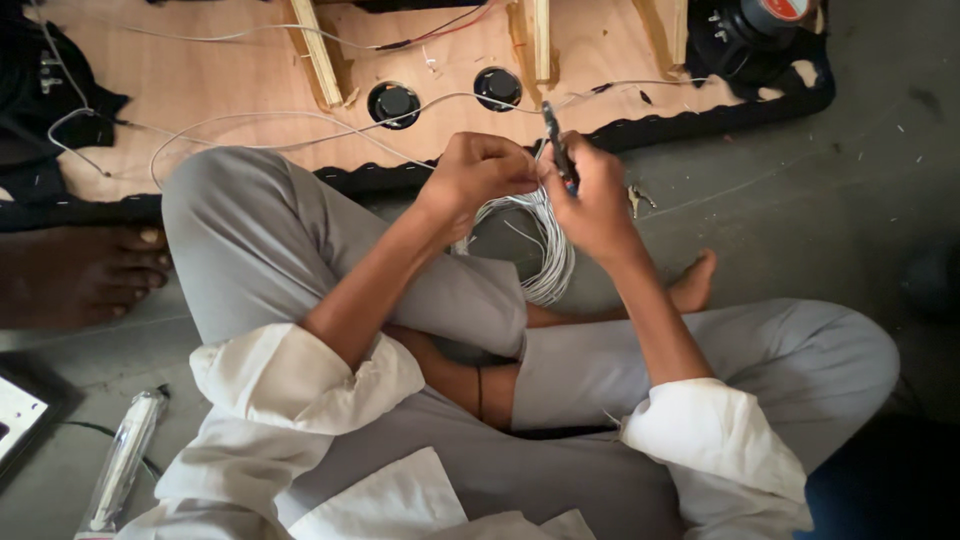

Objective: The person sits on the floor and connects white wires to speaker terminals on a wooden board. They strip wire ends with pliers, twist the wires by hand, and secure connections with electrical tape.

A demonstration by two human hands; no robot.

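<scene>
- The left hand [478,170] is closed, its fingertips pinching a strand of the thin white wire where it leaves the coiled bundle of thin white wire [540,245].
- The right hand [592,200] is wrapped around a slim dark hand tool with a narrow metal tip [556,143], which stands upright with its tip pointing away from the person — the two hands meet just above the bundle.
- The bundle hangs in loose loops below both hands, between the person's knees and over the grey floor [800,200].
- The person sits cross-legged in light grey trousers [270,240] and a white shirt with rolled sleeves [300,380]; one bare foot [693,285] shows just right of the bundle.
- Beyond the hands lies a flat pale wooden board edged in black fabric [200,80], with two round holes each holding a small black round part [394,103], and wooden slats fixed on it.
- Long white wires [250,120] trail across the board toward the hands.
- Another person's bare foot [80,275] rests at the left edge — well apart from the hands.
- A clear tube-shaped object [122,465] lies on the floor at lower left.
</scene>
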